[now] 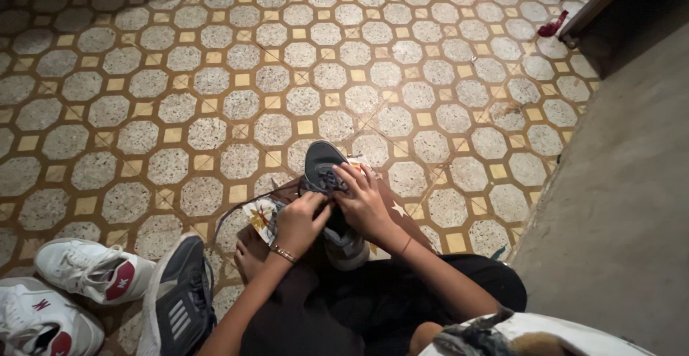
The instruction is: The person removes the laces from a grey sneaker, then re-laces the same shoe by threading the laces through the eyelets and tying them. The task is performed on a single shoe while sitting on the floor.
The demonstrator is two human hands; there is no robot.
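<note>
Both of my hands were down on the dark grey lace-up sports shoe [324,176] that stood in front of my lap, toe pointing away from me across the patterned tile floor of speckled octagons and small yellow squares [215,76]. My left hand [300,221] was curled in, fingers drawn together as if pinching a lace at the near side of the eyelets, though the lace itself was too small for me to make out between the fingertips. My right hand [364,199] lay over the tongue and eyelet rows with its fingers bent and close together, touching the upper; whether it gripped a lace end I could not tell.

Judging by that, the lacing looked part done at most: work sat around the middle eyelets, and a thin dark cord [228,216] trailed loose to the left. The matching grey sports shoe with white stripes [181,300] lay beside my left knee, untouched, next to two white trainers with red marks [90,270].
</note>
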